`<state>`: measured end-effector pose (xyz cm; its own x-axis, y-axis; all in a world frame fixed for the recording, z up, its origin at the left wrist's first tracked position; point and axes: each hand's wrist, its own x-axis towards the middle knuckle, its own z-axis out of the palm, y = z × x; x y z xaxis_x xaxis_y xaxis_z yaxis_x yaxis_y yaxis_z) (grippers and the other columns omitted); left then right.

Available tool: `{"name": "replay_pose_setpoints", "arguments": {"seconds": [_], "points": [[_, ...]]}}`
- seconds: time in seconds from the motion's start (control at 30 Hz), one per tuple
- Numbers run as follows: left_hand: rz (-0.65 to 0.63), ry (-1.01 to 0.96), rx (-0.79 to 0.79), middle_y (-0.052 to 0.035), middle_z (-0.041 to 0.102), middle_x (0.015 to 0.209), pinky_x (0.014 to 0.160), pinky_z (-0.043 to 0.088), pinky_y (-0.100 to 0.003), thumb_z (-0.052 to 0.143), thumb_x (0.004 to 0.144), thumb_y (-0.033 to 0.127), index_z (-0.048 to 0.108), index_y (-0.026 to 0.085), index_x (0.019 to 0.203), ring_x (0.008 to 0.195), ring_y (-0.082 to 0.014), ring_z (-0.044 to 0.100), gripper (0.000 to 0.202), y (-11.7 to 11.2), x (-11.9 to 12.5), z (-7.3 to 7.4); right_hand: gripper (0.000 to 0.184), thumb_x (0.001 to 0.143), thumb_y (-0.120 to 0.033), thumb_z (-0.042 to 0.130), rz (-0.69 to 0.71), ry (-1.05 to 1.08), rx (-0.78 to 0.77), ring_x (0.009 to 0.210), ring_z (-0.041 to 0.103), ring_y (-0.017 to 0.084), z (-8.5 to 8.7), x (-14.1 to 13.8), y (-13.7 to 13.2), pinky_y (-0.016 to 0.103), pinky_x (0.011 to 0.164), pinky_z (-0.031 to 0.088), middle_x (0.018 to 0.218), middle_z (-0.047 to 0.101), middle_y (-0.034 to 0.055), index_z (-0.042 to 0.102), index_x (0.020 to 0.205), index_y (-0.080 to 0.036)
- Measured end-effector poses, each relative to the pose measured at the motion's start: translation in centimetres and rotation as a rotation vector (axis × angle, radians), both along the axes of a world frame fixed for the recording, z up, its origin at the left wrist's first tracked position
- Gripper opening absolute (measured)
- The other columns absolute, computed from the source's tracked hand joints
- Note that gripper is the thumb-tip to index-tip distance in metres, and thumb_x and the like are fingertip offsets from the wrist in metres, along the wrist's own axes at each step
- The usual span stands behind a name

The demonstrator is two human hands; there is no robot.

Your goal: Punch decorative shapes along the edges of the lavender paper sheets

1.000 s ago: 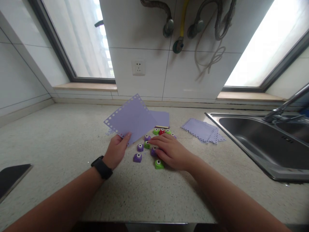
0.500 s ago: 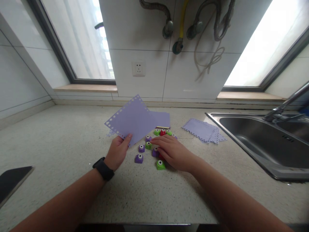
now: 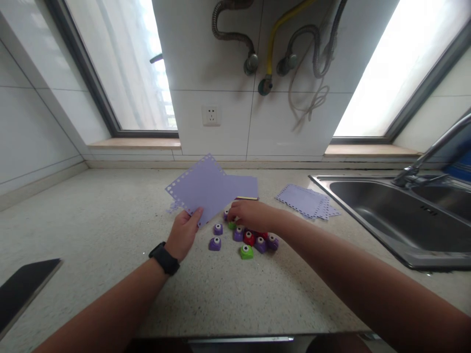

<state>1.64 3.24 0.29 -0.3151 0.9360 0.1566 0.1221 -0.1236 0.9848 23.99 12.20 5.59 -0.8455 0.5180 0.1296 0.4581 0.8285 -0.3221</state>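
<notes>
My left hand (image 3: 184, 233), a dark watch on its wrist, grips the lower corner of a purple sheet of paper (image 3: 204, 186) between thumb and fingers. Small punched shapes line two edges of this tilted sheet. My right hand (image 3: 252, 215) reaches over a cluster of small craft punches, its fingers curled down beside a purple punch (image 3: 226, 214) and over a green punch (image 3: 231, 225); what lies under the fingertips is hidden. Nearer me are another green punch (image 3: 246, 252), a red punch (image 3: 249, 238) and several purple ones, including one purple punch (image 3: 215, 243) at the left.
Behind the held sheet lies more purple paper (image 3: 245, 185). Punched purple sheets (image 3: 301, 198) are fanned out near the steel sink (image 3: 368, 211) on the right. Paper scraps (image 3: 174, 206) lie left of the held sheet. A dark flat object (image 3: 25, 284) rests at the far left.
My right hand has shifted toward the far left side of the punches and its fingers have curled downward, uncovering red and purple punches nearer me. The left hand still holds the sheet; the camera view has tilted up slightly.
</notes>
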Motion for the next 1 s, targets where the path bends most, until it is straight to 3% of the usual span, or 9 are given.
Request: {"name": "replay_pose_setpoints", "arguments": {"seconds": [0.13, 0.23, 0.4, 0.6, 0.8, 0.9, 1.0], "points": [[-0.003, -0.009, 0.017, 0.0072, 0.05, 0.044, 0.049, 0.038, -0.028, 0.071, 0.082, 0.056, 0.058, 0.025, 0.064, 0.047, -0.0167, 0.05, 0.038, 0.0, 0.1, 0.2, 0.035, 0.079, -0.004, 0.068, 0.017, -0.115, -0.04, 0.088, 0.073, 0.021, 0.6, 0.1, 0.2, 0.031, 0.08, 0.053, 0.097, 0.08, 0.0042, 0.082, 0.099, -0.029], [-0.007, -0.024, 0.026, 0.006, 0.055, 0.046, 0.051, 0.042, -0.028, 0.072, 0.081, 0.056, 0.061, 0.024, 0.067, 0.051, -0.0183, 0.055, 0.036, 0.0, 0.1, 0.2, 0.023, 0.08, -0.009, 0.071, -0.033, -0.138, -0.045, 0.083, 0.073, 0.023, 0.6, 0.7, 0.1, 0.032, 0.076, 0.052, 0.092, 0.079, 0.0054, 0.081, 0.092, -0.026], [-0.021, -0.047, 0.033, 0.0029, 0.064, 0.052, 0.054, 0.046, -0.029, 0.071, 0.082, 0.055, 0.067, 0.022, 0.074, 0.055, -0.0195, 0.061, 0.035, -0.1, 0.3, 0.4, 0.017, 0.077, -0.013, 0.078, -0.092, -0.103, -0.07, 0.088, 0.073, 0.023, 0.3, 1.2, 0.3, 0.033, 0.08, 0.051, 0.093, 0.079, 0.0046, 0.079, 0.088, -0.026], [-0.052, -0.044, 0.04, 0.0014, 0.067, 0.054, 0.056, 0.049, -0.031, 0.072, 0.081, 0.059, 0.069, 0.021, 0.076, 0.057, -0.021, 0.064, 0.038, -0.4, 0.5, 0.8, 0.007, 0.077, -0.02, 0.081, -0.175, 0.015, -0.132, 0.072, 0.069, 0.021, 0.1, 2.1, 1.1, 0.035, 0.073, 0.051, 0.077, 0.076, 0.0031, 0.075, 0.081, -0.024], [-0.072, -0.017, 0.057, 0.0008, 0.067, 0.054, 0.056, 0.051, -0.031, 0.072, 0.082, 0.06, 0.07, 0.022, 0.074, 0.057, -0.0213, 0.064, 0.039, -0.2, 0.6, 0.9, 0.023, 0.099, -0.042, 0.06, -0.337, 0.359, -0.251, 0.078, 0.071, 0.02, 0.2, 6.0, 1.6, 0.035, 0.07, 0.057, 0.087, 0.075, 0.0084, 0.062, 0.101, -0.02], [-0.083, 0.002, 0.06, 0.001, 0.065, 0.052, 0.057, 0.052, -0.032, 0.071, 0.084, 0.058, 0.07, 0.023, 0.072, 0.058, -0.0219, 0.065, 0.038, -0.3, 0.6, 0.7, 0.037, 0.082, -0.045, 0.083, -0.364, 0.845, -0.662, 0.077, 0.071, 0.019, -0.2, 7.3, 1.5, 0.037, 0.076, 0.06, 0.087, 0.07, 0.0034, 0.059, 0.097, -0.021], [-0.11, 0.032, 0.053, 0.0002, 0.067, 0.057, 0.06, 0.052, -0.032, 0.071, 0.086, 0.054, 0.072, 0.022, 0.072, 0.061, -0.0221, 0.065, 0.035, -0.4, 0.7, 0.5, 0.046, 0.072, -0.04, 0.091, -0.342, 1.093, -0.833, 0.076, 0.07, 0.016, -1.0, 7.5, 1.1, 0.035, 0.077, 0.059, 0.089, 0.067, -0.0008, 0.057, 0.098, -0.025]]}}
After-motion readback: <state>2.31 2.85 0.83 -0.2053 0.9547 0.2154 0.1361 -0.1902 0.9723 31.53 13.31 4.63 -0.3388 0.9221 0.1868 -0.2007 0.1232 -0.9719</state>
